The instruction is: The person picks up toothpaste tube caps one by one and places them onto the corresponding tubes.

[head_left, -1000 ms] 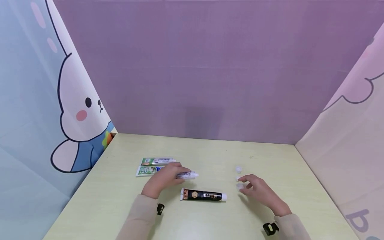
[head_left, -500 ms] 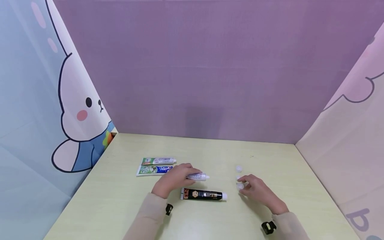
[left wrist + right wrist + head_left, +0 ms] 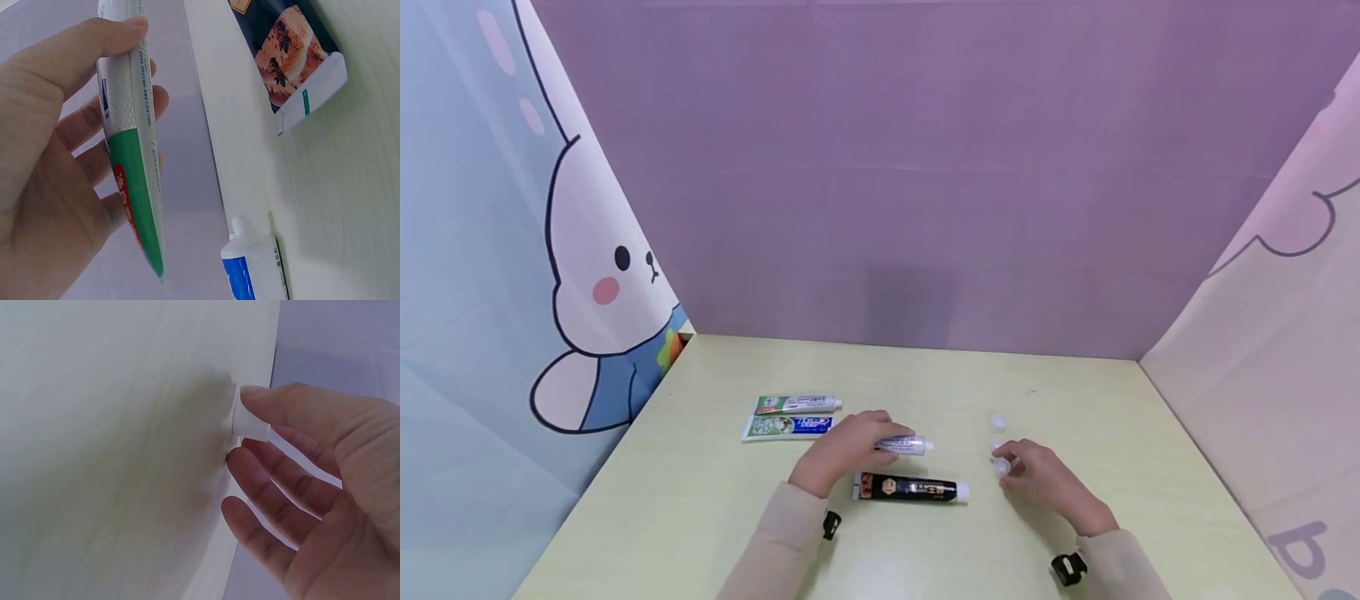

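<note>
My left hand (image 3: 846, 450) grips a toothpaste tube (image 3: 134, 119) with a white and green body, thumb on one side and fingers behind. Its bare nozzle (image 3: 928, 446) points right, above the table. My right hand (image 3: 1052, 483) pinches a small white cap (image 3: 250, 422) between thumb and fingers, close to the tabletop; the far fingertip is partly hidden. Two more white caps lie just beyond: one (image 3: 997, 422) farther back, another (image 3: 996, 447) partly behind the fingers. A black toothpaste tube (image 3: 910, 488) with its white cap on lies in front of the left hand.
Two more toothpaste tubes lie side by side at the left: a green and white one (image 3: 797, 404) and a green and blue one (image 3: 786, 427), its right end behind my left hand. A purple cloth wall (image 3: 917, 183) closes off the table's (image 3: 700, 517) back.
My left hand has carried its tube to the right, towards the caps, and slightly nearer. The right hand stays at the same cap, its fingers drawn closer round it.
</note>
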The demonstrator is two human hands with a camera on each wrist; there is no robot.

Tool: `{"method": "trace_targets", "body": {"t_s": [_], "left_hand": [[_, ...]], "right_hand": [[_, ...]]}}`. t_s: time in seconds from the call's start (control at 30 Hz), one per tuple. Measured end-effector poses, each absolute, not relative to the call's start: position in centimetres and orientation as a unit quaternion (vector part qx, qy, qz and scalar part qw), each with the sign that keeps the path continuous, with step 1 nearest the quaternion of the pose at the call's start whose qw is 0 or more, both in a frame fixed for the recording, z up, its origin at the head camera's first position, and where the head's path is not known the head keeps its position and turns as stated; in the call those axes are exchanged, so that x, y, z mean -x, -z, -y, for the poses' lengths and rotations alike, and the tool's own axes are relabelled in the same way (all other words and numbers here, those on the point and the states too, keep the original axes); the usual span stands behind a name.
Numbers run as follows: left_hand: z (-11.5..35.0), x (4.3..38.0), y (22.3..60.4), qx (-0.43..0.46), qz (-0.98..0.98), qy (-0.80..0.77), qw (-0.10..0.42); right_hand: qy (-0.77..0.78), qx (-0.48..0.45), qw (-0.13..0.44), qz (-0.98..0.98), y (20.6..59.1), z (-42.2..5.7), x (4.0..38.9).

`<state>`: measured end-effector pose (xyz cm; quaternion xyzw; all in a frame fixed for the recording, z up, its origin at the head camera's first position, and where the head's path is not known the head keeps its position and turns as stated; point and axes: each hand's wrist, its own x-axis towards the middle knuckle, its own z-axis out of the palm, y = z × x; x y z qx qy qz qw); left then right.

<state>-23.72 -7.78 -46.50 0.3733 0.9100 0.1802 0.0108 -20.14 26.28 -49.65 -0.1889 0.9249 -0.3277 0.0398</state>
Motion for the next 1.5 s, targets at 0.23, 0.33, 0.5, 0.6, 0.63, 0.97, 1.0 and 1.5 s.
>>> {"method": "trace_targets", "body": {"t_s": [0.23,0.33,0.5,0.6,0.63,0.97,1.0,1.5], "left_hand": [[7.6,23.6,46.4,-0.374,-0.909,-0.184,0.012],[7.5,23.5,46.4,-0.375,-0.906,-0.194,0.012],[7.4,23.5,46.3,-0.373,-0.909,-0.189,0.013],[7.4,23.4,46.3,-0.371,-0.911,-0.179,0.014],[7.4,23.4,46.3,-0.371,-0.911,-0.179,0.015],[7.3,23.1,45.9,-0.372,-0.910,-0.184,0.016],[7.3,23.1,45.9,-0.372,-0.910,-0.183,0.016],[7.2,23.4,46.2,-0.384,-0.904,-0.187,0.014]], "right_hand": [[0.314,0.172,0.038,-0.933,49.9,-26.1,20.3],[0.308,0.167,0.037,-0.936,49.9,-26.1,20.4],[0.314,0.171,0.037,-0.933,49.9,-26.1,20.4],[0.317,0.168,0.041,-0.933,49.9,-26.2,20.3],[0.317,0.165,0.043,-0.933,49.9,-26.2,20.3],[0.329,0.155,0.049,-0.930,49.2,-26.2,20.1],[0.330,0.157,0.049,-0.929,49.1,-26.2,20.1],[0.336,0.207,0.029,-0.918,47.9,-25.8,20.1]]}}
